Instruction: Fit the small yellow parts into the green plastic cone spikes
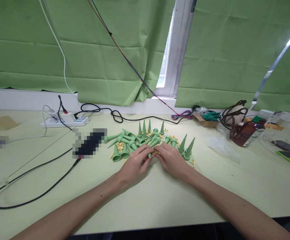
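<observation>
Head view: both hands meet at the middle of the frame, close above the table (pixel 145 206). The left hand (pixel 136 161) has its fingers curled narrow around a green spike (pixel 150 154), its tip poking out between them. The right hand (pixel 172 158) has thumb and forefinger drawn together on a small yellow piece (pixel 156 152); the fingertips cover the spot, so I cannot tell whether the two parts touch. Holding them tip to tip probably lets each hand steady its part against the other. The remaining spikes lie heaped just beyond the hands, at centre frame, with loose yellow pieces (pixel 120 146) among them, likely kept there for easy reach. Several standing spikes (pixel 189 150) rest on their broad ends, points up, presumably because that base is the steadier one.

At right of frame, a shallow cardboard box (pixel 204 122) holds a crumpled teal item (pixel 211 116). Near it stands a brown bottle (pixel 249 134) with a label; how full it is cannot be made out. A clear plastic bag (pixel 222 148) lies flattened in front
</observation>
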Action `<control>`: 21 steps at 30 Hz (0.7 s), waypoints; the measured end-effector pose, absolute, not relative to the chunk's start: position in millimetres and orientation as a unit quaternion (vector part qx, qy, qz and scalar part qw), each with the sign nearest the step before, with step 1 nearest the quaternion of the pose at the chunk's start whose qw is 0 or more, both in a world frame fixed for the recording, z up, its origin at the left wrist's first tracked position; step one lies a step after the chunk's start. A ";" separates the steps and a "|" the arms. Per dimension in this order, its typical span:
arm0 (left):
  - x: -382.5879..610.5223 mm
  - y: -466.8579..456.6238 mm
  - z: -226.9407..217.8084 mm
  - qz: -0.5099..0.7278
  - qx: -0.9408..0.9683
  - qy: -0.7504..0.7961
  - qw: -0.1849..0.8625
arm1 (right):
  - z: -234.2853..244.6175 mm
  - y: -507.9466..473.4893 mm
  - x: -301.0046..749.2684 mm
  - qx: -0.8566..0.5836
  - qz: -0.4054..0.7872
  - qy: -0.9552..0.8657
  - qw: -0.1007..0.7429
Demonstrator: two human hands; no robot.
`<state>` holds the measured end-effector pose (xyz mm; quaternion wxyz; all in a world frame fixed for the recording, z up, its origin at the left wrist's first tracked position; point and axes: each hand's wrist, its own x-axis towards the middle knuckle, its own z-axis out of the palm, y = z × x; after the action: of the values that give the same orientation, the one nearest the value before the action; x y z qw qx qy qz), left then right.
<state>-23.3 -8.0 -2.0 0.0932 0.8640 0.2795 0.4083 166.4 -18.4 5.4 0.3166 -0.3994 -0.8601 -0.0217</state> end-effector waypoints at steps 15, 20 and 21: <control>-25.2 -6.6 0.4 0.405 0.877 0.243 0.082 | 2.1 -19.8 166.0 -0.404 -0.045 -0.872 0.271; -26.7 -5.5 1.4 0.390 0.884 0.243 0.089 | 0.1 -19.1 166.0 -0.401 -0.053 -0.876 0.262; -26.7 -5.3 1.7 0.390 0.884 0.241 0.091 | -0.1 -18.9 165.9 -0.401 -0.053 -0.877 0.260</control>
<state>-26.7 -5.3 1.7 0.0911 0.8840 0.2413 0.3900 165.9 -18.9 -0.1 0.2599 -0.4005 -0.8771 -0.0526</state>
